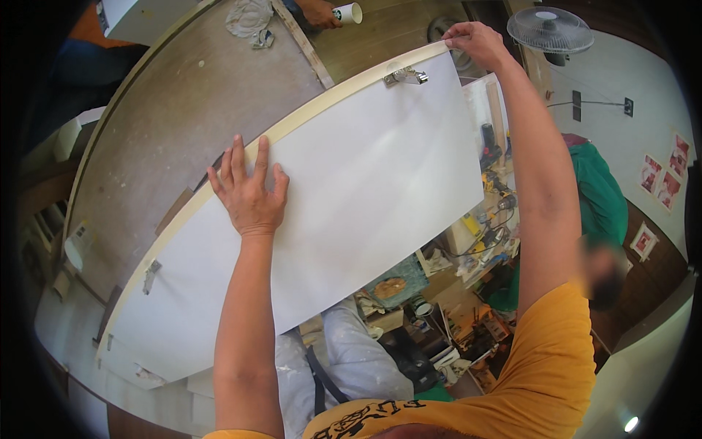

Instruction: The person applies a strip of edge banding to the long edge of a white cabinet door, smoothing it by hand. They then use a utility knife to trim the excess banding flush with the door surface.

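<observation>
Evidently, a large white panel is laid slantwise across the middle of the frame, from the lower left to the upper right, and its curved upper edge is lined with a pale yellow strip. A metal hinge is fixed near its upper right end, and another hinge is seen toward its lower left end. By the left hand, left of the frame's centre, nothing is clasped: the fingers are fanned wide and laid over the strip, with the thumb held apart above the white face. By the right hand, at the upper right, the end of the strip is touched with bent fingertips drawn near one another; whether it is firmly pinched cannot be told. Beyond the panel, a brown tabletop is spread across the upper left, with crumpled clear plastic left near its top. At the top centre, a white paper cup is held tipped sideways in a co-worker's hand, its contents hidden. At the far left a translucent cup is seen, and whether anything is held in it cannot be made out. At the lower right, a small can is set among clutter, its contents too small to be told. At the upper right, a round fan is seen.
</observation>
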`<state>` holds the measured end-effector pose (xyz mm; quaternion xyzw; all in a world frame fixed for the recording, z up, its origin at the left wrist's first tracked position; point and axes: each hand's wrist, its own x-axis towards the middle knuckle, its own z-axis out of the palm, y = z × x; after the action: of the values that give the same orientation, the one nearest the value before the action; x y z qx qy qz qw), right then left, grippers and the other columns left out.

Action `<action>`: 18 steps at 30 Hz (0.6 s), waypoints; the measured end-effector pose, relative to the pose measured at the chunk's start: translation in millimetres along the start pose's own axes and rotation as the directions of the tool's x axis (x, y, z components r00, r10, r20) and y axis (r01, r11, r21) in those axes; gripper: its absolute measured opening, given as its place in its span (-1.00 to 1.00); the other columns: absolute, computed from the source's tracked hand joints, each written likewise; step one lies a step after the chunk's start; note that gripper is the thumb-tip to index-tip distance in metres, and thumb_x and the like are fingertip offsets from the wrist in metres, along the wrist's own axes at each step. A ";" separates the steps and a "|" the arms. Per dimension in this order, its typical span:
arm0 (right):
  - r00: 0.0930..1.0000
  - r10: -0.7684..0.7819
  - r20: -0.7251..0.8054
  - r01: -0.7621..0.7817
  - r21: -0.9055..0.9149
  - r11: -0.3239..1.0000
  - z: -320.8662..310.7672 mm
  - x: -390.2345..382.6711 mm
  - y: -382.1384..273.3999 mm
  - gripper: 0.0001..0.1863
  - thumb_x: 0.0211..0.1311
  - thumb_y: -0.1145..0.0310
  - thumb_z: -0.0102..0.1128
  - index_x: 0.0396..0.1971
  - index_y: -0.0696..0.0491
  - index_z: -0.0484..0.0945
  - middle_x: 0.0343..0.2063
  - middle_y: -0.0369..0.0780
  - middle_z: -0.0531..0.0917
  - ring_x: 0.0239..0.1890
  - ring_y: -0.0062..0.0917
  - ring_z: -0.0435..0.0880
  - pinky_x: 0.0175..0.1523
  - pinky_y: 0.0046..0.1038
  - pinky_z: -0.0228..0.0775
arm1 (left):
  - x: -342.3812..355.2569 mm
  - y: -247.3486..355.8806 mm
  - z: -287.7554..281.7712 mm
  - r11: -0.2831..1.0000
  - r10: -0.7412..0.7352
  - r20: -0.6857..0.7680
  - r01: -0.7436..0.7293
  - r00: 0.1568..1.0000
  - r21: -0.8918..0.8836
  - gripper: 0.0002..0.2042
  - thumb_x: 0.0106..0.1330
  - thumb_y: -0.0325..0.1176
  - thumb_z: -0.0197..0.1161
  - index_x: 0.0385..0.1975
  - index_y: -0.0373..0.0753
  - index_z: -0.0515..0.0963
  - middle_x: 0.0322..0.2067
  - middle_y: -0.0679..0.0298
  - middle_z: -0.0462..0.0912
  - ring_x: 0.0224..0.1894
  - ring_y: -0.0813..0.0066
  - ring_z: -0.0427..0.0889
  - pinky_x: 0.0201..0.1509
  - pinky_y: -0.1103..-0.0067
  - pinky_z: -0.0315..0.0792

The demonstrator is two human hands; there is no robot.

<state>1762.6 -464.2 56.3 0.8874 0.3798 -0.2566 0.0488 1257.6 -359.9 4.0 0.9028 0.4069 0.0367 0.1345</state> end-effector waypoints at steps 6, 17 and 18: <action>0.996 -0.078 0.039 0.077 0.015 0.997 1.3 7.3 5.1 -0.74 0.35 0.18 0.31 -0.01 -0.19 0.79 -0.11 -0.32 0.81 0.02 -0.44 0.74 0.30 -0.36 0.41 | 0.3 2.5 -4.3 0.995 -0.008 0.046 0.003 0.999 0.097 -0.47 0.42 -0.11 0.19 0.43 0.24 0.48 0.50 0.30 0.31 0.49 0.24 0.30 0.67 0.09 -0.13; 0.984 -0.129 -0.123 0.158 0.269 0.950 42.9 13.7 36.6 -0.58 0.45 0.39 0.20 0.26 -0.21 0.64 0.18 -0.28 0.65 0.29 -0.41 0.58 0.45 -0.32 0.33 | 0.4 3.9 2.9 0.995 0.013 0.021 -0.015 1.000 0.096 -0.45 0.44 -0.09 0.15 0.47 0.26 0.43 0.51 0.29 0.29 0.53 0.23 0.26 0.67 0.10 -0.15; 0.979 -0.133 -0.157 0.175 0.291 0.941 42.6 9.3 38.5 -0.57 0.47 0.39 0.17 0.28 -0.20 0.63 0.21 -0.27 0.64 0.34 -0.38 0.56 0.49 -0.27 0.29 | 0.9 5.2 3.3 0.996 0.012 0.023 -0.014 1.000 0.091 -0.45 0.44 -0.09 0.15 0.47 0.25 0.43 0.51 0.29 0.30 0.53 0.23 0.26 0.67 0.09 -0.15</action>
<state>1777.1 -497.4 10.7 0.8673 0.4065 -0.2541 -0.1342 1262.6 -363.2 2.2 0.9110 0.4007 0.0088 0.0975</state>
